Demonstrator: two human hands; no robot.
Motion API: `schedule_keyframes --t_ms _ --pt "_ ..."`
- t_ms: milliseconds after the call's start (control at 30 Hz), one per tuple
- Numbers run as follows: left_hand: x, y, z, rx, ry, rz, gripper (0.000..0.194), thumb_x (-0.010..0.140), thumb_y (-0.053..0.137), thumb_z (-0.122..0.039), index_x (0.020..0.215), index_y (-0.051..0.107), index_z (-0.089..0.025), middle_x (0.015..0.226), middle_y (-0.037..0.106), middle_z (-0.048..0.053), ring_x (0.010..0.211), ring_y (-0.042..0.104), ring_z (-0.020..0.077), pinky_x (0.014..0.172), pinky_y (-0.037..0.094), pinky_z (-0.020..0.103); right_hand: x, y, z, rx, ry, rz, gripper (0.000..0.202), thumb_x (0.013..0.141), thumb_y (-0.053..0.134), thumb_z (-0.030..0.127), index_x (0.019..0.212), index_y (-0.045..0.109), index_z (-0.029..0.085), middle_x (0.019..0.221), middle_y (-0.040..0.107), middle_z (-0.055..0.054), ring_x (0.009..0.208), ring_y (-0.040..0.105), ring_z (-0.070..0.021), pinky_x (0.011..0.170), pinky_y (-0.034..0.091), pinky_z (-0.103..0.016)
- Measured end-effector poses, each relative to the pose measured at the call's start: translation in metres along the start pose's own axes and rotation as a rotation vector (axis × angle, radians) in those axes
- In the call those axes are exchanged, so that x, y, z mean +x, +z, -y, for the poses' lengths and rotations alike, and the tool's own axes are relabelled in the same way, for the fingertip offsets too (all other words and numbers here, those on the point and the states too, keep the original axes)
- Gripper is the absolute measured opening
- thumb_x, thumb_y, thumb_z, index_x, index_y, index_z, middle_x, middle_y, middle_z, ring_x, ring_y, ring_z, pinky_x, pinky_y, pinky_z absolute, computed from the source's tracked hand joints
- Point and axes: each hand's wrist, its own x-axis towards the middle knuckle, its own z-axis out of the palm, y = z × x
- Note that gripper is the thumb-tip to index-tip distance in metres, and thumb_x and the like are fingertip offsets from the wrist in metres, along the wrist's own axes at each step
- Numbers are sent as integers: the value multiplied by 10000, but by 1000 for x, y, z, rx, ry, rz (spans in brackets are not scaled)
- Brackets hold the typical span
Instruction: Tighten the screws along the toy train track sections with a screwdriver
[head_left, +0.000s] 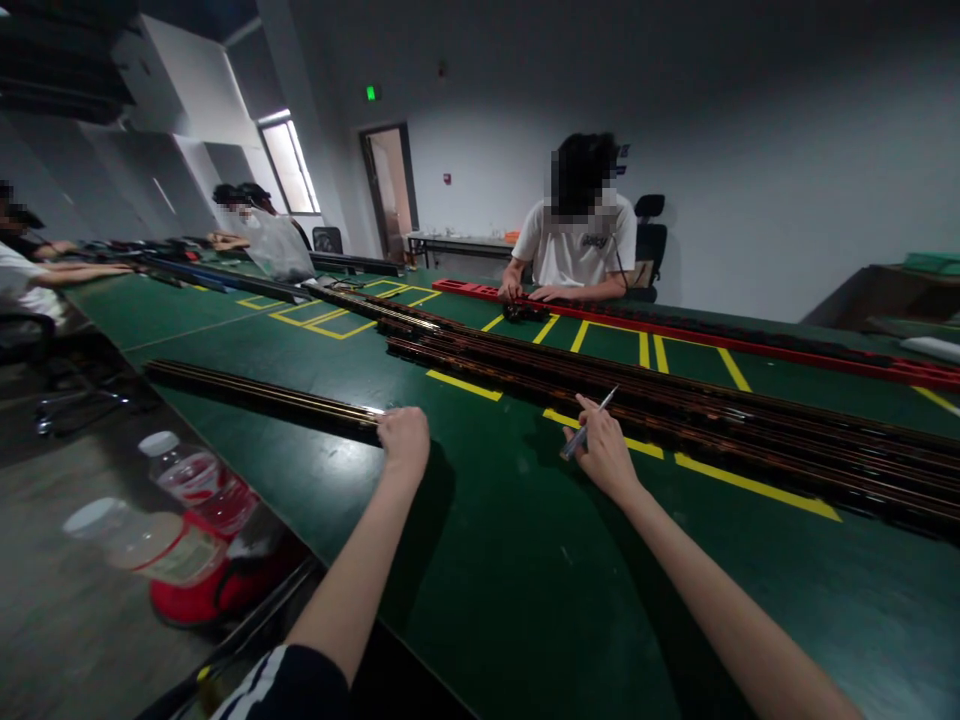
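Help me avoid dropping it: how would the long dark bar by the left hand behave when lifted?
Probably fairly stiff: the dark bar lies straight along its visible length. Its shiny top suggests it could be slippery. Lifted only from the end at the left hand, it might dip or swing, being long and thin.

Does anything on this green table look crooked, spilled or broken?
Nothing looks spilled or plainly broken. One mildly untidy spot: the pile of long dark strips has staggered ends at its left instead of lining up. Fine damage would be too small to tell.
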Motion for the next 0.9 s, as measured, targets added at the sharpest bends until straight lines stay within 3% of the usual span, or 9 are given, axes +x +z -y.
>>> schedule_keyframes --t_ms 133,267,333,433,500,567,667,767,900 --pt "-47 -15 -63 -91 208 98 350 892 381 -169 954 693 -22 891 669 256 938 649 353 754 513 473 -6 -14 15 36 81 -122 45 889 443 270 888 438 225 1125 639 -164 939 616 -287 785 467 -459" --pt "-98 -32 -115 -245 449 198 296 873 454 -176 1035 668 -51 1021 646 267 1064 605 367 804 525 464 -9 -43 32 134 233 -361 104 883 461 259 816 384 240 1027 684 -115 855 628 -250 812 443 -454" --pt "-117 -40 -132 -411 642 288 287 846 520 -187 1081 654 -92 1114 633 229 1124 575 348 891 506 459 -7 -63 39 251 337 -462 114 900 445 279 826 368 241 1014 683 -109 887 639 -236 824 455 -441" --pt "-124 -48 -138 -820 916 499 341 860 498 -180 1183 604 -196 1164 652 92 1070 617 219 934 505 347 -3 -91 45 431 371 -502 158 916 448 310 820 339 248 990 680 -96 883 656 -207 777 498 -388" --pt "-113 -48 -129 -963 1027 528 342 875 464 -176 1188 598 -203 1195 643 63 1094 601 182 962 487 312 1 -109 47 472 373 -465 181 908 482 327 815 348 248 963 685 -78 838 664 -194 762 512 -377" --pt "-92 -45 -109 -893 1001 422 326 867 447 -146 1141 622 -179 1193 643 67 1125 580 177 1022 437 321 8 -127 49 527 354 -456 199 906 501 356 808 367 246 911 689 -56 826 671 -191 755 525 -376" --pt "-52 -33 -64 -568 824 295 337 877 443 -182 1169 612 -181 1222 630 82 1188 538 224 1060 387 402 21 -159 61 638 314 -498 225 902 525 393 793 395 244 850 692 -21 802 680 -180 765 541 -376" --pt "-17 -19 -14 -160 547 147 446 817 583 -362 1229 588 -192 1349 533 141 1346 340 372 1072 286 569 32 -195 86 775 265 -504 216 902 540 411 809 434 247 873 703 0 786 685 -166 768 553 -368" --pt "6 -3 28 51 347 264 566 743 641 -492 1240 588 -225 1337 535 163 1332 337 422 1037 289 594 35 -226 124 903 118 -381 219 920 493 487 878 548 279 928 717 39 860 692 -162 724 588 -336"
